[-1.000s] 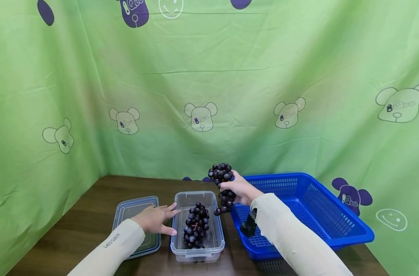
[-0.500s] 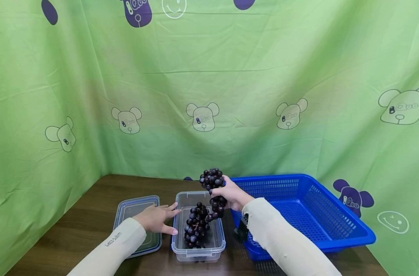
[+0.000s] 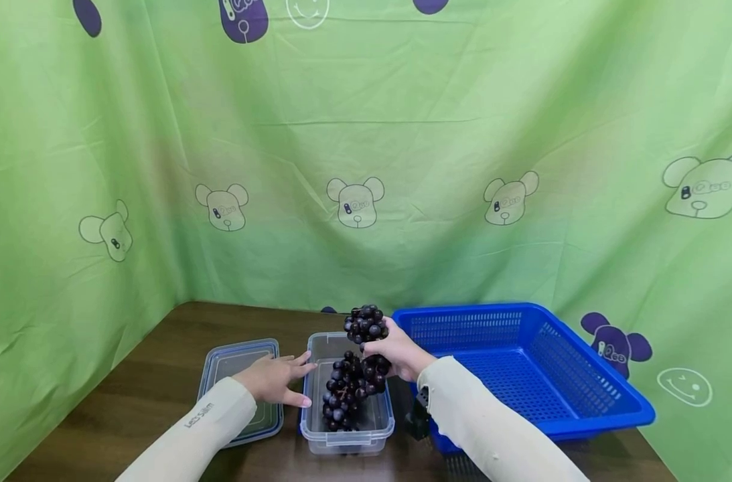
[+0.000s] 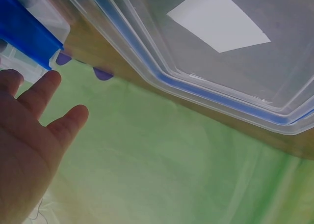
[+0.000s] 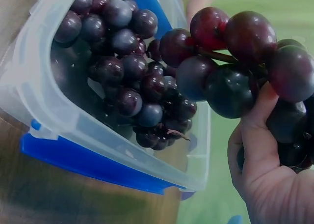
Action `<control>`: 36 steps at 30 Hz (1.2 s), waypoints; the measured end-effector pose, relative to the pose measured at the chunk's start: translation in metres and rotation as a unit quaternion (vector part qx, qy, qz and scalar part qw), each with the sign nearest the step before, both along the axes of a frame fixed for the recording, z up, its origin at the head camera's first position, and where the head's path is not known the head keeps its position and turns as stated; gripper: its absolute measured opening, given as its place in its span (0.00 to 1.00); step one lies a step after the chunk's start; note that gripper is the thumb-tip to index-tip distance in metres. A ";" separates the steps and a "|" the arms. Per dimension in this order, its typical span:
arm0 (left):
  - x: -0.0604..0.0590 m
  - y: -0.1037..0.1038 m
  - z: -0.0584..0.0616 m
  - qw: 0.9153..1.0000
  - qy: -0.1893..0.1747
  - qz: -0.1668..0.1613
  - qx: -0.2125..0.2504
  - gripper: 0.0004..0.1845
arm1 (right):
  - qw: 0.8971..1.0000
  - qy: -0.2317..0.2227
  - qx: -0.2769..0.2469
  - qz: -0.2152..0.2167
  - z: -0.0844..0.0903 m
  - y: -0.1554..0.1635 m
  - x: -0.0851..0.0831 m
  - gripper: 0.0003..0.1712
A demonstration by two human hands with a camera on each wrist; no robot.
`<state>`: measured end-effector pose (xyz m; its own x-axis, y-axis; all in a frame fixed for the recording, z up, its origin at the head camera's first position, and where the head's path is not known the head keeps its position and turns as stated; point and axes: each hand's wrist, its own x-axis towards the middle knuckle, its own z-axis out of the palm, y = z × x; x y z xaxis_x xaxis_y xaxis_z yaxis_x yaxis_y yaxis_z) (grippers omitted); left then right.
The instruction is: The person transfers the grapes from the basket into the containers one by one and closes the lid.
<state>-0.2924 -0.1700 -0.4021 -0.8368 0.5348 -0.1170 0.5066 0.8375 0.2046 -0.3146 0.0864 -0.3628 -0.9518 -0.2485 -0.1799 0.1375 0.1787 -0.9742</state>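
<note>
right hand (image 3: 396,351) grasps grape bunch (image 3: 366,325) — long axis upright, directly over clear box (image 3: 347,428); left hand (image 3: 272,379) flat, released, touching box's left wall.

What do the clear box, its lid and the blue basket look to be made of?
Clear box: apparently translucent plastic, smooth, since the grapes show through its wall; blue clips on its ends.
Lid: the same clear, glossy plastic with a blue line round its edge, seemingly a seal.
Blue basket: opaque blue plastic by its look, moulded with perforated mesh walls and floor.
</note>
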 end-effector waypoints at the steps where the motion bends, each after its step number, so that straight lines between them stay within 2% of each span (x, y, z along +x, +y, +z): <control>1: -0.001 0.000 0.000 1.000 0.000 -0.001 0.002 0.39 | 1.000 0.001 0.004 0.001 0.000 0.000 0.001 0.49; 14: 0.001 -0.001 0.003 1.000 -0.004 -0.002 -0.001 0.39 | 1.000 0.006 0.028 0.009 -0.010 0.000 0.006 0.52; 23: 0.001 0.001 0.002 1.000 -0.012 0.004 0.001 0.38 | 0.998 0.036 0.041 0.008 -0.021 -0.003 0.008 0.51; 36: 0.002 0.001 0.005 1.000 -0.010 0.007 -0.001 0.38 | 0.999 0.032 0.041 -0.003 -0.019 -0.010 0.017 0.51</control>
<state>-0.2908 -0.1686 -0.3975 -0.8419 0.5224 -0.1353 0.4904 0.8452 0.2124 -0.2978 0.0761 -0.3821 -0.9632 -0.2304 -0.1382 0.0765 0.2579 -0.9631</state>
